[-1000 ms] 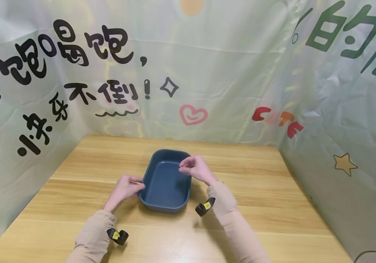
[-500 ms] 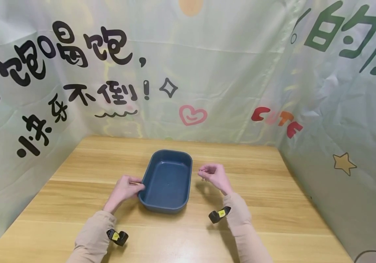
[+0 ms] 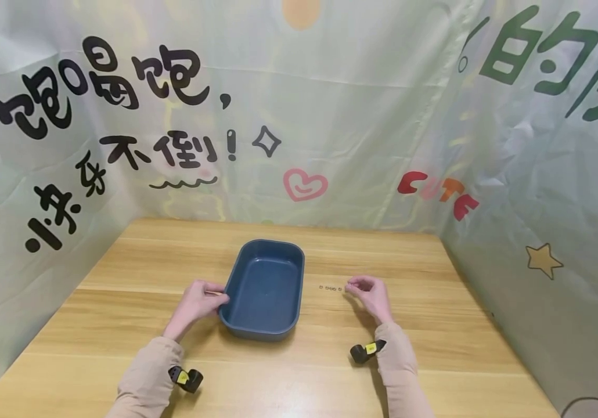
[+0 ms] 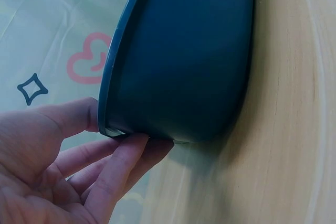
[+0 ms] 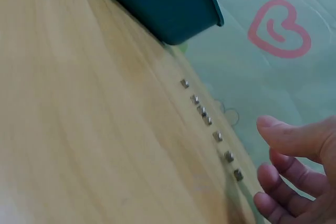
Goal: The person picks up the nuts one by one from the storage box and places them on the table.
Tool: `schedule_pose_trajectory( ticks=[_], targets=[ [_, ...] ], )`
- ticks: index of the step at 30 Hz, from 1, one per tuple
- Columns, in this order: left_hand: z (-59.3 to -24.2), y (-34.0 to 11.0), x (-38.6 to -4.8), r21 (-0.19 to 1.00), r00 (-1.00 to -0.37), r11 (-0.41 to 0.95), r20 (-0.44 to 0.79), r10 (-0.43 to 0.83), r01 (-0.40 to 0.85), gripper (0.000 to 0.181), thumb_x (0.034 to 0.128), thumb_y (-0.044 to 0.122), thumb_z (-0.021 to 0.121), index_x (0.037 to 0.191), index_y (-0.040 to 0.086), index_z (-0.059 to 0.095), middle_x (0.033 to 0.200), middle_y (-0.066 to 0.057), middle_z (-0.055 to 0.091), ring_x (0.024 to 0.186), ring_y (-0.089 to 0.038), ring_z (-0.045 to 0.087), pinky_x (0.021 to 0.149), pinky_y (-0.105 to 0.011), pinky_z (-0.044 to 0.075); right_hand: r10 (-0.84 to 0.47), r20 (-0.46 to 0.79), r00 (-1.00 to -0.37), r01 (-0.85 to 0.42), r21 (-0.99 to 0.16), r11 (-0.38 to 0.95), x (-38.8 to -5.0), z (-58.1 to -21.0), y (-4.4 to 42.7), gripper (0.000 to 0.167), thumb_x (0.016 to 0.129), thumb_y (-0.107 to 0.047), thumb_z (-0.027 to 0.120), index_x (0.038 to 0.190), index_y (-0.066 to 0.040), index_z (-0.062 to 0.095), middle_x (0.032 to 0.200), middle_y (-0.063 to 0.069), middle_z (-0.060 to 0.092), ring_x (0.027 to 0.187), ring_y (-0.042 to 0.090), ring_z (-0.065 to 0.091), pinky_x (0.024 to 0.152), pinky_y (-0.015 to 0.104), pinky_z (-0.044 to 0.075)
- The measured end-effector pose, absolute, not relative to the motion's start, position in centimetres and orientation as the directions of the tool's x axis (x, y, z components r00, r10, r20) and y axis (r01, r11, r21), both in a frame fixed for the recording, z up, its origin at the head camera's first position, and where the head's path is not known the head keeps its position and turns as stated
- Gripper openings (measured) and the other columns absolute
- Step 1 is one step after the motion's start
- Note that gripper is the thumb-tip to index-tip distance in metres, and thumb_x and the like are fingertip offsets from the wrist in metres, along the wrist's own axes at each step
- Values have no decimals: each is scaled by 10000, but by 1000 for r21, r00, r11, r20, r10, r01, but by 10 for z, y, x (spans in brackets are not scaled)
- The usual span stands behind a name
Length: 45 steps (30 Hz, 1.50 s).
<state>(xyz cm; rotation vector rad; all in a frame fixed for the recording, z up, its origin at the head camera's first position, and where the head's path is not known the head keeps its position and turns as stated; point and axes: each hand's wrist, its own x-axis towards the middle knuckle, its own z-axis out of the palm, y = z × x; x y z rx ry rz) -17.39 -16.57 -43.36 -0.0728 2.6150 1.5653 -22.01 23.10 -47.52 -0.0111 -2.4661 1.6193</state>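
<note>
A dark blue rectangular bin (image 3: 258, 335) stands on the table, left of its middle. My left hand (image 3: 197, 303) holds the bin's near left corner. In the left wrist view the thumb lies at the rim and fingers (image 4: 116, 167) touch the wall (image 4: 178, 61) below. Right of the bin, several small metal pieces (image 3: 332, 288), which look like nuts, lie in a row. Close by the row's right end is my right hand (image 3: 372, 295). The right wrist view shows its thumb and fingers apart beside the metal pieces (image 5: 218, 136), with nothing seen between them.
The wooden table (image 3: 137, 273) is bordered by a printed fabric backdrop (image 3: 372, 128) at the back and both sides. Black wrist cameras hang from the left sleeve (image 3: 147, 368) and right sleeve (image 3: 398, 354).
My right hand has moved from over the bin's right side to the right and nearer, past the row of metal pieces, which now shows. The left hand has stayed on the bin.
</note>
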Motion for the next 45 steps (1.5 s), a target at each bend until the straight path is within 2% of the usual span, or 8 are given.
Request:
schedule_pose_trajectory(
  ticks=[3, 8, 12, 18, 26, 33, 41, 45],
  targets=[
    [-433, -166, -173, 872, -995, 481, -100, 7, -84, 380, 828, 62, 722, 1146, -140, 677, 1026, -292, 742, 773, -201, 746, 708, -362, 661, 145, 167, -975, -90, -899, 429, -219, -479, 236, 189, 822, -22, 777, 980, 70, 732, 836, 112, 728, 707, 13, 566, 669, 127, 484],
    [-434, -166, -173, 879, -996, 471, -94, 12, -77, 382, 823, 51, 720, 1146, -149, 674, 1022, -300, 740, 769, -202, 745, 705, -373, 662, 181, 169, -969, -63, -874, 481, -219, -484, 243, 190, 815, -45, 787, 977, 48, 749, 865, 141, 730, 725, 25, 559, 672, 130, 475],
    [-434, -166, -174, 885, -996, 459, -93, 17, -74, 389, 826, 46, 716, 1153, -158, 665, 1021, -306, 737, 764, -204, 746, 702, -375, 663, 182, 164, -970, -44, -848, 529, -221, -489, 249, 192, 815, -63, 795, 986, 16, 758, 912, 166, 740, 741, 41, 566, 690, 135, 476],
    [-436, -167, -174, 890, -995, 450, -98, 21, -78, 384, 832, 42, 712, 1153, -162, 662, 1017, -306, 738, 756, -197, 744, 696, -365, 663, 144, 186, -972, -61, -791, 609, -221, -494, 253, 136, 829, -94, 799, 933, -8, 778, 845, 123, 732, 745, 69, 570, 686, 166, 454],
    [-433, -167, -173, 892, -995, 445, -100, 22, -80, 383, 835, 40, 708, 1154, -165, 659, 1020, -309, 736, 770, -206, 747, 705, -372, 663, 135, 161, -978, -28, -735, 677, -220, -490, 252, 104, 854, -145, 783, 921, -66, 796, 934, 125, 778, 844, 178, 651, 792, 278, 465],
    [-432, -166, -173, 891, -996, 449, -92, 21, -73, 380, 830, 40, 712, 1147, -165, 665, 1002, -306, 739, 746, -202, 746, 698, -379, 663, 118, 119, -986, -8, -736, 677, -218, -488, 254, 122, 885, -143, 750, 965, -60, 792, 985, 141, 781, 943, 279, 684, 879, 407, 484],
    [-433, -168, -173, 891, -996, 448, -91, 25, -70, 381, 830, 47, 713, 1144, -164, 667, 1007, -306, 739, 757, -196, 743, 693, -372, 663, 122, 106, -987, 3, -744, 668, -219, -489, 255, 141, 886, -156, 748, 992, -75, 793, 978, 123, 783, 991, 292, 685, 950, 461, 481],
    [-433, -167, -172, 892, -996, 447, -91, 24, -71, 388, 831, 49, 711, 1149, -167, 663, 1004, -304, 741, 749, -194, 743, 688, -369, 663, 120, 112, -986, -5, -753, 658, -219, -490, 256, 149, 882, -151, 749, 998, -69, 791, 1032, 146, 781, 1068, 338, 680, 1000, 514, 485]
  ],
)
